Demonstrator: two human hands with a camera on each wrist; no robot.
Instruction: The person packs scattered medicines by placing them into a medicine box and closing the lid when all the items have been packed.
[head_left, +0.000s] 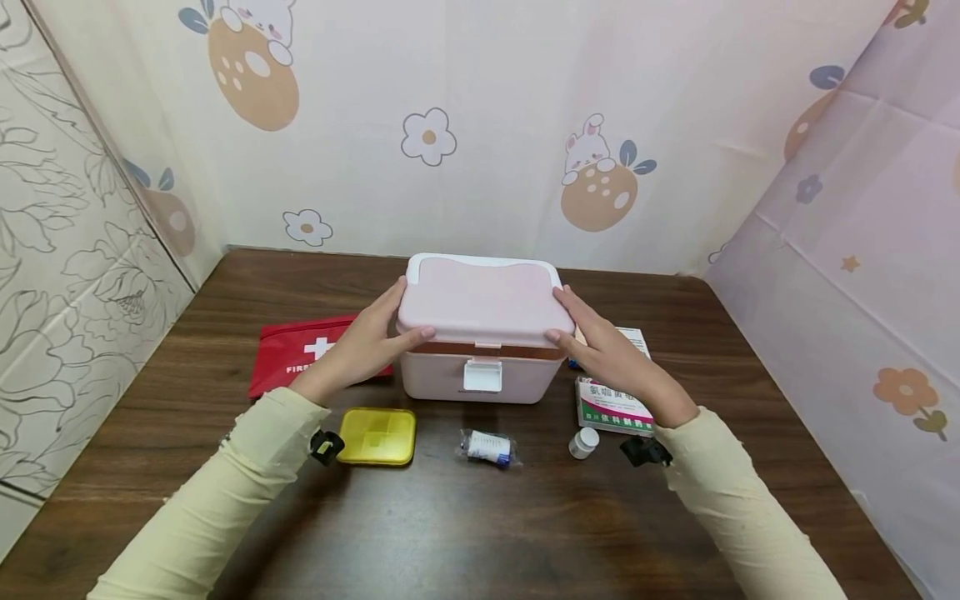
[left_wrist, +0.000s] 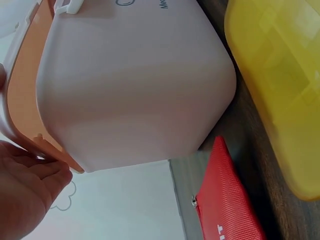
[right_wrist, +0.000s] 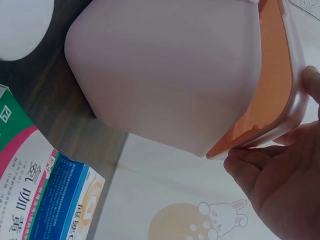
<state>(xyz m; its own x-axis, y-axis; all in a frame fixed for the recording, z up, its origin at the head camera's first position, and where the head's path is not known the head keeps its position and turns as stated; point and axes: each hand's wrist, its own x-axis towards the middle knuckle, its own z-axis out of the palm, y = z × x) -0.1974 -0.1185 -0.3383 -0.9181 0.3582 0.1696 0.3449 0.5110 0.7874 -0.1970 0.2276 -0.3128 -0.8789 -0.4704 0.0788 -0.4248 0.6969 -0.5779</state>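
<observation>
A pink storage box (head_left: pixel 469 379) stands at the back middle of the table, its white front latch (head_left: pixel 482 376) hanging down. Its lid (head_left: pixel 486 302) is tilted slightly up at the front, and an orange inner rim (left_wrist: pixel 25 95) shows in the gap. My left hand (head_left: pixel 360 343) grips the lid's left end, thumb on the front edge and fingers along the side. At the other end my right hand (head_left: pixel 611 354) holds the lid the same way, with its fingertips (right_wrist: pixel 240 162) right at the lid's lower edge in the right wrist view.
A red first-aid pouch (head_left: pixel 281 358) lies left of the box. In front are a yellow pill case (head_left: pixel 377 437), a plastic-wrapped roll (head_left: pixel 488 448) and a small white bottle (head_left: pixel 583 442). Medicine boxes (head_left: pixel 611 408) lie at the right, partly under my right forearm. A patterned curtain (head_left: pixel 495 183) hangs behind.
</observation>
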